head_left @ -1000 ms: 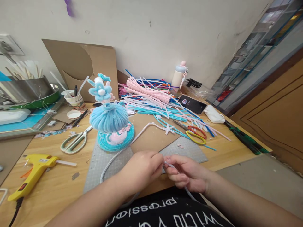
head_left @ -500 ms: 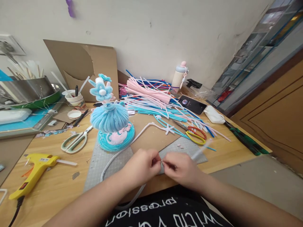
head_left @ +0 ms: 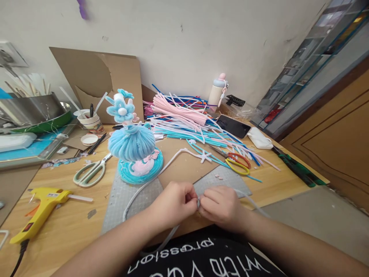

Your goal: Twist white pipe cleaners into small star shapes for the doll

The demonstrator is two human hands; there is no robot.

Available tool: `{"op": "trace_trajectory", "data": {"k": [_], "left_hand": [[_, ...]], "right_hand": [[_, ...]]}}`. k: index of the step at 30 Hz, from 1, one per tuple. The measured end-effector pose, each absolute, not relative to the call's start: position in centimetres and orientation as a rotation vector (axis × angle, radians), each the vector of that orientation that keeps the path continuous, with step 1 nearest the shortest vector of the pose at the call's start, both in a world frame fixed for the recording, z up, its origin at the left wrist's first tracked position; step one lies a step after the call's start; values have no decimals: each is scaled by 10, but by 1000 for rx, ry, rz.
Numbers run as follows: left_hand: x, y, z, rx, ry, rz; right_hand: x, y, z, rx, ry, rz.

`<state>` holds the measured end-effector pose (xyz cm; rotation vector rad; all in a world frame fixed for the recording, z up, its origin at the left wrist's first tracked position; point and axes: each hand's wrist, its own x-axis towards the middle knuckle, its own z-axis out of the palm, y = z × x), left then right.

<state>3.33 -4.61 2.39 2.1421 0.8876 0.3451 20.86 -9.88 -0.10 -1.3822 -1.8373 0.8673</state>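
My left hand (head_left: 177, 200) and my right hand (head_left: 220, 206) meet fingertip to fingertip above the table's front edge. Both are closed in a pinch on a white pipe cleaner; the pinched part is mostly hidden by the fingers. One long white strand (head_left: 131, 201) curves on my left side, and a white end (head_left: 256, 206) sticks out past my right hand. Beyond my hands lies a white star (head_left: 204, 156) of pipe cleaner on cardboard (head_left: 181, 167). A blue figure with a puffy skirt (head_left: 132, 143) stands on a round turquoise base (head_left: 141, 177).
A yellow glue gun (head_left: 43, 207) and pale-green scissors (head_left: 90, 173) lie at left. On the right are red-and-yellow-handled scissors (head_left: 239, 163), a phone (head_left: 233, 126) and dark green-handled pliers (head_left: 300, 169). Bundles of pipe cleaners (head_left: 180, 113) and a bottle (head_left: 216, 92) stand near the wall.
My right hand has turned slightly, its fingers curling more, and the white end beside it has swung lower to the right. The phone screen has gone dark. The view has shifted slightly.
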Motion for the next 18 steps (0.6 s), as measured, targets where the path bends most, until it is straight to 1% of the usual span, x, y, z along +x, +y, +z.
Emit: {"op": "trace_trajectory", "data": {"k": [1,2,5,7,9,13,16,18], "left_hand": [[33,-46,24,2138,894,350],[33,-45,24,2159,898,353],[32,-44,24,2291,892,350],[33,-44,24,2362,894,358],[33,-44,23,2392,893,381],[33,-43,19,2451,868,396],[32,-42,19,2565,806,394],[30,-42,19,2664,733,421]], "right_hand": [[208,-98,0,-1399,-1812,909],[208,-97,1,-1422,-1728,1041],[205,-93,7,-1366,-1247,1718],[206,-90,9,-1220,-893,2043],[208,-89,10,-1100,-621,2185],[214,-86,7,-1009,-271,2329],[217,-84,4,-1014,-213,2414],[217,-84,4,-1045,-269,2442]]}}
